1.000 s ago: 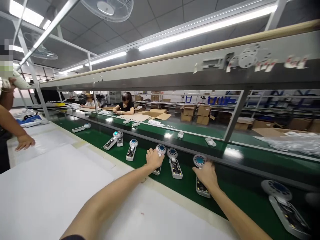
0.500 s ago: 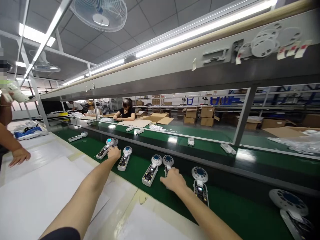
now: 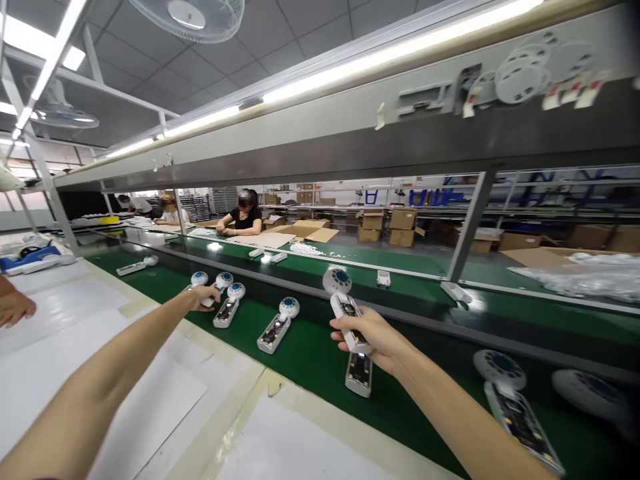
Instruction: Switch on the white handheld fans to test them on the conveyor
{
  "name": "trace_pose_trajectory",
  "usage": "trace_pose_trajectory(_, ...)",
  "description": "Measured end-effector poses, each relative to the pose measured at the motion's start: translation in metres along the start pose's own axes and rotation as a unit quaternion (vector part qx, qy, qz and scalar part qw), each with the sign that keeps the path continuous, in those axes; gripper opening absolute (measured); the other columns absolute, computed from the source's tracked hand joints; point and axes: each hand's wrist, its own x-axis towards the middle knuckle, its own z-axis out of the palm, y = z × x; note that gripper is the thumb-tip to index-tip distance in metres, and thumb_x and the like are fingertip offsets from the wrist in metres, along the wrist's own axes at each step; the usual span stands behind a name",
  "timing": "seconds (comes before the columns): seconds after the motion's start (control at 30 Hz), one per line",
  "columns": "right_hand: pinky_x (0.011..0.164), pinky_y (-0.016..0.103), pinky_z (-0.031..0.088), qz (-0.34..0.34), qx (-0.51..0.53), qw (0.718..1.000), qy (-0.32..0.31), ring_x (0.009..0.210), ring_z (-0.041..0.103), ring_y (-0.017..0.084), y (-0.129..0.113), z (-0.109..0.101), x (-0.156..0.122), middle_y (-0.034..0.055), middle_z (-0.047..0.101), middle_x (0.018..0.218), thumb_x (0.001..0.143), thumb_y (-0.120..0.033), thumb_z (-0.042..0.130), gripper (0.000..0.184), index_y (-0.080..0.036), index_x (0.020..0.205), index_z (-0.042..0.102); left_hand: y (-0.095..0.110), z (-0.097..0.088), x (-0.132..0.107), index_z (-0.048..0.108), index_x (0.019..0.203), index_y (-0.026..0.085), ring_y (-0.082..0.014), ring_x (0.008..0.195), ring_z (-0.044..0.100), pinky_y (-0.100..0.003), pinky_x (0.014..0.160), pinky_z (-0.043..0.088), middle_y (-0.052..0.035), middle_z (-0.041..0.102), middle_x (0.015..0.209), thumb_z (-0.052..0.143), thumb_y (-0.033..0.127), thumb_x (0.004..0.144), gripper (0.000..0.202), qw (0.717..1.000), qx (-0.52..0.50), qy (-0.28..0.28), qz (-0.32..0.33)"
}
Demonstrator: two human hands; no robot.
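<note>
My right hand (image 3: 373, 333) is closed around the handle of a white handheld device (image 3: 345, 310), held above the green conveyor belt (image 3: 315, 373). Its round head carries a blue disc, and the open handle bares a circuit board. Below that hand lies a similar device (image 3: 359, 375), partly covered. Farther left, my left hand (image 3: 203, 298) has its fingers closed on the handle of another such device (image 3: 225, 281), tilted over the belt. Behind my left wrist, a device head (image 3: 199, 279) shows. Two more devices (image 3: 229, 308) (image 3: 275, 330) lie between my hands.
White sheets cover the worktable (image 3: 240, 440) along the belt's near edge. An overhead shelf (image 3: 300, 143) and a metal post (image 3: 467, 230) stand beyond. Another person's hand (image 3: 15, 303) rests at far left; a co-worker (image 3: 245, 217) sits opposite. More devices (image 3: 523, 417) lie at right.
My right hand has lifted a device off the belt. My left hand has closed on a device and drawn it apart from its neighbour. The view has shifted, and devices on the belt sit farther left.
</note>
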Motion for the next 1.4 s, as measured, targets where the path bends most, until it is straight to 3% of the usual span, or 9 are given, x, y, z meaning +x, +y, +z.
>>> trace_pose_trajectory(0.17, 0.052, 0.026, 0.057, -0.112, 0.076, 0.991, -0.006, 0.060, 0.063, 0.014, -0.031, -0.028, -0.065, 0.0021, 0.066, 0.083, 0.083, -0.026, 0.068, 0.031, -0.020, 0.109, 0.053, 0.016, 0.016, -0.045, 0.061, 0.105, 0.012, -0.0098, 0.066, 0.059, -0.022, 0.055, 0.051, -0.0029, 0.064, 0.090, 0.058, 0.033, 0.098, 0.022, 0.991, -0.116, -0.032, 0.059)
trace_pose_trajectory(0.3, 0.061, 0.029, 0.060, -0.165, 0.108, 0.980, -0.004, 0.068, 0.069, 0.017, -0.040, -0.034, -0.108, 0.0037, 0.068, 0.090, 0.079, -0.015, 0.055, 0.042, -0.021, 0.121, 0.051, 0.047, 0.051, -0.115, 0.058, 0.090, 0.009, -0.0128, 0.052, 0.058, -0.024, 0.038, 0.041, -0.0075, 0.065, 0.081, 0.047, 0.022, 0.093, 0.017, 0.964, -0.195, -0.097, 0.151)
trace_pose_trajectory(0.43, 0.064, 0.030, 0.058, -0.229, 0.075, 0.970, 0.003, 0.070, 0.070, 0.017, -0.038, -0.035, -0.144, 0.0006, 0.068, 0.090, 0.081, -0.018, 0.059, 0.062, -0.026, 0.138, 0.039, 0.072, 0.087, -0.207, 0.058, 0.108, 0.011, -0.0216, 0.063, 0.070, -0.031, 0.048, 0.054, -0.0124, 0.072, 0.097, 0.055, 0.021, 0.085, 0.025, 0.927, -0.237, -0.175, 0.231)
trace_pose_trajectory(0.53, 0.068, 0.032, 0.057, -0.261, 0.054, 0.964, 0.008, 0.074, 0.072, 0.019, -0.036, -0.043, -0.167, 0.0013, 0.069, 0.093, 0.084, -0.024, 0.061, 0.068, -0.027, 0.144, 0.030, 0.084, 0.113, -0.270, 0.052, 0.119, 0.010, -0.0237, 0.058, 0.071, -0.034, 0.054, 0.057, -0.0133, 0.073, 0.090, 0.055, 0.021, 0.087, 0.034, 0.893, -0.239, -0.272, 0.268)
trace_pose_trajectory(0.7, 0.068, 0.032, 0.057, -0.302, 0.039, 0.952, 0.019, 0.073, 0.070, 0.017, -0.039, -0.058, -0.193, 0.0033, 0.069, 0.104, 0.084, -0.024, 0.063, 0.069, -0.028, 0.143, 0.030, 0.089, 0.157, -0.338, 0.036, 0.136, 0.018, -0.0242, 0.069, 0.075, -0.035, 0.061, 0.062, -0.0128, 0.069, 0.110, 0.058, 0.023, 0.091, 0.050, 0.823, -0.279, -0.327, 0.370)
trace_pose_trajectory(0.8, 0.073, 0.035, 0.059, -0.323, 0.044, 0.945, -0.001, 0.076, 0.070, 0.017, -0.041, -0.067, -0.198, 0.0039, 0.069, 0.105, 0.084, -0.023, 0.063, 0.071, -0.028, 0.145, 0.029, 0.083, 0.179, -0.356, 0.025, 0.147, 0.028, -0.0239, 0.076, 0.075, -0.038, 0.062, 0.064, -0.0111, 0.063, 0.123, 0.059, 0.023, 0.092, 0.064, 0.795, -0.308, -0.341, 0.397)
trace_pose_trajectory(0.9, 0.075, 0.037, 0.059, -0.338, 0.037, 0.940, -0.027, 0.079, 0.071, 0.019, -0.042, -0.075, -0.198, 0.0050, 0.069, 0.108, 0.083, -0.022, 0.064, 0.079, -0.029, 0.151, 0.023, 0.075, 0.190, -0.360, 0.020, 0.150, 0.030, -0.0237, 0.076, 0.076, -0.041, 0.067, 0.064, -0.0110, 0.065, 0.122, 0.057, 0.025, 0.095, 0.066, 0.795, -0.301, -0.357, 0.388)
trace_pose_trajectory(1.1, 0.075, 0.038, 0.060, -0.340, 0.041, 0.939, -0.030, 0.081, 0.072, 0.021, -0.043, -0.079, -0.195, 0.0061, 0.070, 0.110, 0.084, -0.020, 0.061, 0.078, -0.030, 0.152, 0.025, 0.069, 0.192, -0.346, 0.012, 0.148, 0.028, -0.0240, 0.072, 0.076, -0.038, 0.068, 0.062, -0.0114, 0.071, 0.113, 0.058, 0.028, 0.096, 0.069, 0.807, -0.265, -0.374, 0.373)
trace_pose_trajectory(1.4, 0.071, 0.037, 0.061, -0.331, 0.049, 0.942, 0.010, 0.075, 0.071, 0.020, -0.038, -0.068, -0.182, 0.0013, 0.072, 0.102, 0.078, -0.020, 0.065, 0.081, -0.034, 0.149, 0.029, 0.069, 0.194, -0.332, 0.009, 0.153, 0.033, -0.0197, 0.068, 0.073, -0.035, 0.063, 0.061, -0.0067, 0.071, 0.108, 0.058, 0.023, 0.095, 0.077, 0.784, -0.282, -0.394, 0.389)
